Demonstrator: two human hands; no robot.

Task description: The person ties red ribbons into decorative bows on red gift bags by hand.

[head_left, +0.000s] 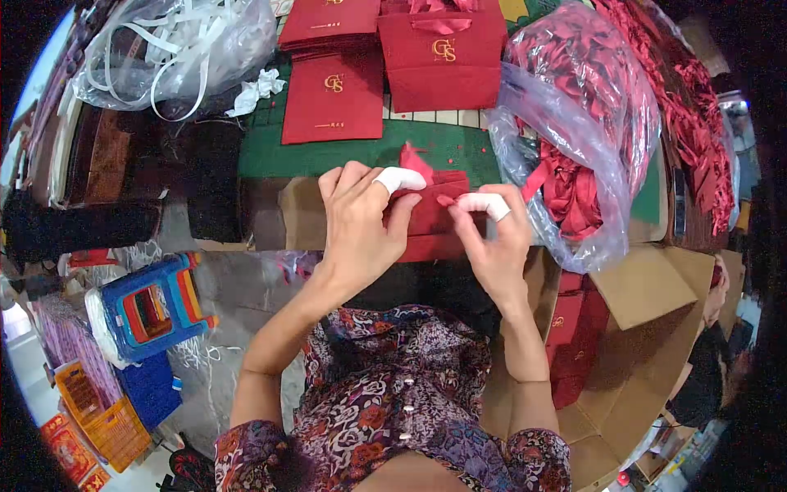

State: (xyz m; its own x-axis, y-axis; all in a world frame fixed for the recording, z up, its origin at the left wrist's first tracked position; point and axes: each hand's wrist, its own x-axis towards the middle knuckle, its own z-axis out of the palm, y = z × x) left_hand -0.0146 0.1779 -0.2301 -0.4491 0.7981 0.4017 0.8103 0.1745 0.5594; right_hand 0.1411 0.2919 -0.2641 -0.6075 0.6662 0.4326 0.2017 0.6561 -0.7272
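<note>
A small red paper bag stands at the near edge of the green table, between my two hands. My left hand, with white wrapping on its index finger, is closed at the bag's top left, where a piece of red ribbon sticks up. Thumb and index finger of my right hand, the index also wrapped in white, pinch a red ribbon end at the bag's right side. Whether my left fingers grip the ribbon or the bag's rim is hard to make out.
Flat red bags and an upright red bag lie beyond my hands. A plastic sack of red ribbons sits right, a bag of white ribbons back left. An open cardboard box holds red bags below right; a blue stool is lower left.
</note>
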